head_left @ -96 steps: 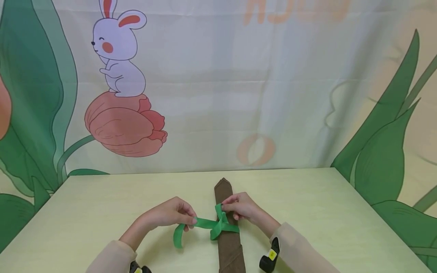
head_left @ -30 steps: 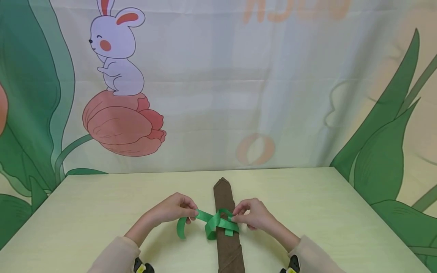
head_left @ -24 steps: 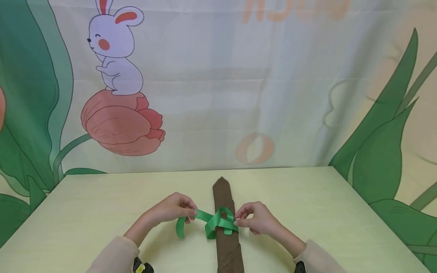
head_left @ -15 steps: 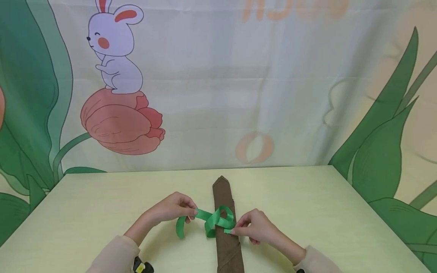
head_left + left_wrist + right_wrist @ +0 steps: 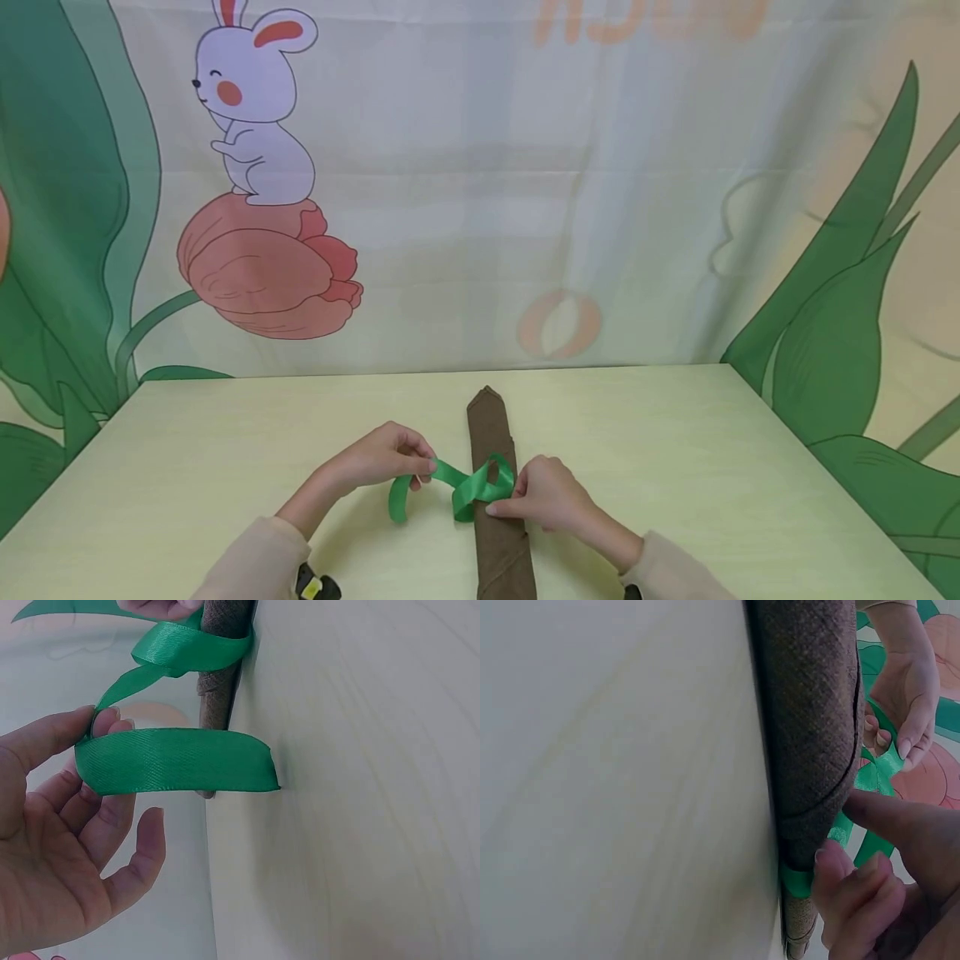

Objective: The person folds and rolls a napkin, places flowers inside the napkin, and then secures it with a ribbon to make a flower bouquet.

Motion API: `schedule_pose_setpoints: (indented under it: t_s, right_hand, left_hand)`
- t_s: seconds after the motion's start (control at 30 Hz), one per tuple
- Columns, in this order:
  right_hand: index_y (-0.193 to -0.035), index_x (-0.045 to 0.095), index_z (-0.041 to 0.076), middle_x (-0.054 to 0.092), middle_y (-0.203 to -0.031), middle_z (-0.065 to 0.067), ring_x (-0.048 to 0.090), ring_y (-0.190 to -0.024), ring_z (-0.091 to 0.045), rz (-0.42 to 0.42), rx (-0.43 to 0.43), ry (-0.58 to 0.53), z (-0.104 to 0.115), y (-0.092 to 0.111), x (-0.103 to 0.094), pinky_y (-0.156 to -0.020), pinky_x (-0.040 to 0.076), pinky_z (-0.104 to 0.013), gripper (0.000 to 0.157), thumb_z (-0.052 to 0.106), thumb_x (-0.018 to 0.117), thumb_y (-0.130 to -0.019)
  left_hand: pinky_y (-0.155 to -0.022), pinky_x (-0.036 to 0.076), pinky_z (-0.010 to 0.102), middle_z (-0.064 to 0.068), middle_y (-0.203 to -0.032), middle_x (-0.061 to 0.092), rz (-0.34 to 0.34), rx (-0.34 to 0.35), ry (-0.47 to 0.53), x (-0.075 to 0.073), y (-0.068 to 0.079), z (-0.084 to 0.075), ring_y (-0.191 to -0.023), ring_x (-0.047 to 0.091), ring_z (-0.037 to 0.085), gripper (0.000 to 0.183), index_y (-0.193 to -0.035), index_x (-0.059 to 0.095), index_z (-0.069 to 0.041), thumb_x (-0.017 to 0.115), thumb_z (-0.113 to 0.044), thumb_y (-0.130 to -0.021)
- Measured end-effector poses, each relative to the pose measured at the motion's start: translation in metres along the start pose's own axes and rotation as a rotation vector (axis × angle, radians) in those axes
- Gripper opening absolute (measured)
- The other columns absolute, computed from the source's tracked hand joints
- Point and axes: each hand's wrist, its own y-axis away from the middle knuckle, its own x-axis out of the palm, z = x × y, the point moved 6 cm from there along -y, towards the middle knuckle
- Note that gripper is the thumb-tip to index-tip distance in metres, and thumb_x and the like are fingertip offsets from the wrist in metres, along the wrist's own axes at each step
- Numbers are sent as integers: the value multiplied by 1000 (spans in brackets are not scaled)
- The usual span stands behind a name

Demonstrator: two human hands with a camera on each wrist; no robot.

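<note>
A long folded brown cloth (image 5: 489, 423) with a pointed far end lies on the table. Round its middle passes a green ribbon (image 5: 463, 493), looped loosely on top. My left hand (image 5: 384, 457) pinches the ribbon's long tail between thumb and fingertips, left of the cloth; in the left wrist view the free ribbon end (image 5: 180, 761) curls down past the fingers. My right hand (image 5: 553, 496) is over the cloth, its thumb and fingers pinching the ribbon's short end just below the loop. In the right wrist view, green shows between the right thumb and fingers (image 5: 831, 874), with the cloth (image 5: 810, 712) alongside.
The pale wooden table (image 5: 247, 450) extends on both sides of the cloth. Behind its far edge hangs a printed backdrop (image 5: 450, 208) with a rabbit, a flower and leaves. A black wrist camera (image 5: 318, 585) sits at the left sleeve.
My right hand has come down from the ribbon's upper part, past the cloth's right edge, to the short end below and moved left over the cloth. The left hand keeps its hold.
</note>
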Motion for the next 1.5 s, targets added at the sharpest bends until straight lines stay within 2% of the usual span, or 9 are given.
schedule_pose_setpoints:
  t_s: [0.2, 0.3, 0.43, 0.53, 0.67, 0.93, 1.13, 1.37, 1.5]
  right_hand:
    - [-44, 52, 11, 36, -36, 13, 33, -27, 1, 26, -29, 36, 8, -4, 3, -32, 26, -14, 39, 26, 74, -73]
    - [-46, 54, 10, 39, -37, 12, 31, -28, 1, 52, -28, 6, 11, -4, 4, -33, 25, -14, 35, 19, 72, -74]
    - [-50, 58, 8, 43, -40, 9, 31, -29, 0, 84, -15, -44, 12, -4, 4, -33, 25, -14, 28, 12, 70, -75]
    - [-53, 60, 8, 46, -42, 7, 32, -29, 0, 101, -8, -81, 10, -3, 4, -33, 27, -15, 25, 10, 68, -76]
    - [-56, 62, 7, 49, -45, 5, 34, -31, 0, 138, -14, -120, 8, 2, 1, -34, 30, -15, 22, 9, 68, -77]
    - [-64, 64, 7, 58, -55, -2, 39, -37, -2, 220, -55, -118, -4, 14, -14, -38, 33, -16, 14, 9, 69, -77]
    - [-68, 64, 8, 60, -63, 1, 45, -44, -6, 229, -55, -109, -18, 21, -29, -42, 36, -15, 10, 8, 69, -77]
    - [-69, 64, 5, 60, -63, 0, 45, -46, -7, 243, -57, -117, -29, 27, -40, -43, 37, -15, 11, 9, 70, -77]
    - [-69, 63, 7, 60, -63, 2, 45, -46, -6, 251, -53, -93, -36, 31, -47, -43, 40, -17, 11, 11, 69, -78]
  left_hand:
    - [-63, 49, 29, 10, -73, 64, -3, 5, 4, 0, 0, 0, -62, 59, 14, 14, -87, 64, 4, 61, -10, -85]
    - [-63, 49, 28, 8, -72, 64, 0, 8, 3, 0, 1, 0, -62, 59, 14, 15, -87, 64, 4, 61, -10, -85]
    - [-63, 49, 29, 13, -74, 64, 1, 12, 14, 0, 2, -2, -62, 59, 14, 15, -88, 64, 5, 61, -9, -85]
    - [-63, 49, 29, 17, -76, 64, -2, 10, 14, 1, 2, -3, -63, 59, 14, 15, -88, 64, 5, 61, -9, -85]
    - [-62, 48, 28, 15, -75, 64, -2, 5, 3, 1, 2, -3, -62, 59, 13, 15, -87, 64, 5, 61, -10, -85]
    - [-61, 48, 27, 9, -71, 63, 6, -16, -1, -2, 7, 2, -62, 58, 13, 15, -86, 64, 4, 62, -10, -84]
    - [-63, 48, 29, 5, -70, 62, 14, -38, -4, -5, 9, 8, -62, 58, 13, 14, -86, 64, 3, 62, -11, -85]
    - [-65, 48, 29, 9, -72, 64, 23, -51, 1, -5, 13, 12, -62, 58, 14, 14, -87, 64, 3, 63, -10, -85]
    - [-65, 48, 29, 7, -73, 64, 28, -55, -7, -5, 15, 14, -62, 58, 13, 14, -88, 65, 3, 63, -10, -84]
